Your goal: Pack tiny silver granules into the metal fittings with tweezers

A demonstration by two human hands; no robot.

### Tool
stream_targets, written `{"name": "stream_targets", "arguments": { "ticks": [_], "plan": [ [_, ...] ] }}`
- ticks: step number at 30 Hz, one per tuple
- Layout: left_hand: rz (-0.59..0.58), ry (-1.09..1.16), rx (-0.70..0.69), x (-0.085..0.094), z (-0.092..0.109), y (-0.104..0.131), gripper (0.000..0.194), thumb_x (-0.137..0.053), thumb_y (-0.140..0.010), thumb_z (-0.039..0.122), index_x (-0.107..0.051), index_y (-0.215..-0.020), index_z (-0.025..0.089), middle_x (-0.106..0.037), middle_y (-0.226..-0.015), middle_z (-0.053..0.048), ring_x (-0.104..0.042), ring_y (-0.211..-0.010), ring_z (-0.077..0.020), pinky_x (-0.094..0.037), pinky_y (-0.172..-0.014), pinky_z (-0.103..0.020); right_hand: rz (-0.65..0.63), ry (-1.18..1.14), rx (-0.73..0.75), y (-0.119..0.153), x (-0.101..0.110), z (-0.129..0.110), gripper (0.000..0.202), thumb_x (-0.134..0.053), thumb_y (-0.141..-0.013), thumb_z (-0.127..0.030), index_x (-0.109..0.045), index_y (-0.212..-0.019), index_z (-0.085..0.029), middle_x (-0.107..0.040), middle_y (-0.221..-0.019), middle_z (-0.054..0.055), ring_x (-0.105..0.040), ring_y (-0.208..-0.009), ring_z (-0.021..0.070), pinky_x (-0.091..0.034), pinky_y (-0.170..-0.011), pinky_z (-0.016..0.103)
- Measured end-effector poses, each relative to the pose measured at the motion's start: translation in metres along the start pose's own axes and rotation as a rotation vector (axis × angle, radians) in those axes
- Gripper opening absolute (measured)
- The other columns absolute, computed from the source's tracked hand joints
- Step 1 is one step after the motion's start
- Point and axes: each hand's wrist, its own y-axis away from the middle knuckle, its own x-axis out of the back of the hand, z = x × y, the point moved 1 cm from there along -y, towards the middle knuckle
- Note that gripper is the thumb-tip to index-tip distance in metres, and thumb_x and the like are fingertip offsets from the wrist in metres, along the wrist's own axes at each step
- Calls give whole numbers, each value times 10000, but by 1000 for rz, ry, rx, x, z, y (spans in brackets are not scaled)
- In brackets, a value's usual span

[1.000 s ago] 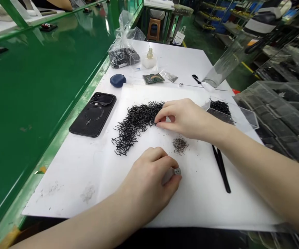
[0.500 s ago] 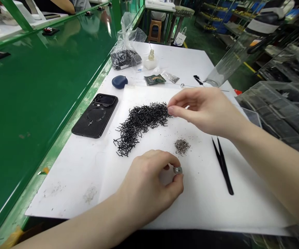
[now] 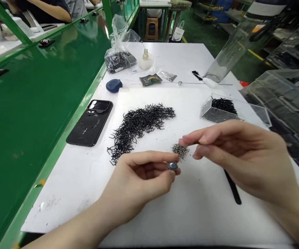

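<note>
My left hand (image 3: 144,180) is closed, pinching a small round grey metal piece (image 3: 172,166) between thumb and fingers. Its domed face points up towards me. To the right hovers my right hand (image 3: 237,155), thumb apart from the stretched fingers, with nothing visible held. Its fingertips are beside and over a small pile of tiny metal bits (image 3: 179,151); whether they touch it I cannot tell. Beyond my left hand, a curved heap of short bent black pins (image 3: 141,121) lies on the white sheet (image 3: 165,97). Black tweezers (image 3: 232,188) are partly hidden under my right hand.
A clear box of black pieces (image 3: 206,109) stands behind my right hand. A black phone (image 3: 87,124) and blue case (image 3: 113,85) lie left. Farther back are a plastic bag (image 3: 119,58), packets and a clear bottle (image 3: 227,55). A green conveyor (image 3: 48,103) runs alongside; another person sits beyond it.
My right hand has moved from the pin heap's right end towards me, beside my left hand, uncovering the clear box. My left hand has turned the metal piece face up. The view has shifted slightly.
</note>
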Motion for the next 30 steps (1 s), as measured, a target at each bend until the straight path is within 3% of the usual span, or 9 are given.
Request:
{"name": "stream_targets", "arguments": {
  "ticks": [2,6,8,14,17,21,24,27,30],
  "plan": [
    [-30,71,11,2,-1,-3,405,-977,-841,-19,-1019,-1003,350,-976,-939,23,-960,-948,-175,-749,-842,-172,-9,-6,35,3,-3,-5,320,-986,-912,-103,-958,-990,-413,-963,-1082,-10,-946,-971,250,-817,-805,347],
    [-66,142,2,4,-6,-4,347,-940,-978,13,-1020,-1049,343,-988,-995,9,-967,-989,-156,-747,-915,-153,-39,-26,59,9,-9,-10,374,-939,-933,-66,-970,-1030,-426,-944,-944,-41,-926,-864,224,-803,-771,327],
    [-77,164,-8,5,-7,-3,316,-950,-998,32,-1016,-1090,327,-993,-1040,-4,-970,-1017,-159,-750,-946,-158,-35,-5,62,12,-12,-11,423,-913,-927,-35,-961,-1056,-435,-957,-979,-61,-937,-881,216,-810,-820,320],
    [-60,207,50,4,-3,-4,356,-1022,-866,-58,-970,-955,283,-991,-1020,16,-975,-1020,-172,-755,-930,-152,-24,109,131,18,-18,-13,445,-888,-932,-77,-930,-1132,-472,-943,-962,-90,-909,-804,222,-798,-731,370],
    [-82,218,52,5,-2,-6,392,-1021,-859,-68,-995,-979,304,-990,-1017,31,-961,-972,-134,-738,-911,-123,-38,201,145,16,-16,-14,412,-892,-975,-92,-944,-1125,-473,-963,-1017,-69,-917,-814,235,-801,-730,384],
    [-82,211,71,8,-3,-5,338,-1016,-942,25,-1017,-996,359,-988,-1005,46,-936,-937,-96,-704,-907,-88,-85,322,183,15,-11,-18,323,-892,-1020,-106,-952,-1072,-419,-976,-1129,-37,-936,-868,230,-825,-794,345],
    [-44,201,113,9,-3,-5,319,-1090,-870,82,-1025,-1005,364,-988,-999,31,-928,-939,-112,-687,-911,-82,-115,417,283,18,-11,-21,379,-846,-1009,8,-933,-1067,-357,-979,-1138,-27,-950,-887,218,-825,-821,296],
    [-18,203,124,8,-4,-6,304,-1127,-830,130,-1027,-990,368,-988,-996,29,-919,-948,-123,-681,-924,-91,-58,411,240,23,-14,-21,412,-835,-998,50,-903,-1106,-342,-981,-1108,-46,-957,-892,203,-819,-842,262],
    [4,179,126,7,-4,-7,292,-1150,-813,176,-1030,-998,368,-979,-949,29,-908,-924,-131,-681,-914,-107,-42,399,217,26,-17,-17,408,-886,-995,-23,-879,-1241,-349,-985,-1178,-44,-953,-842,198,-823,-871,267]
  ]
}}
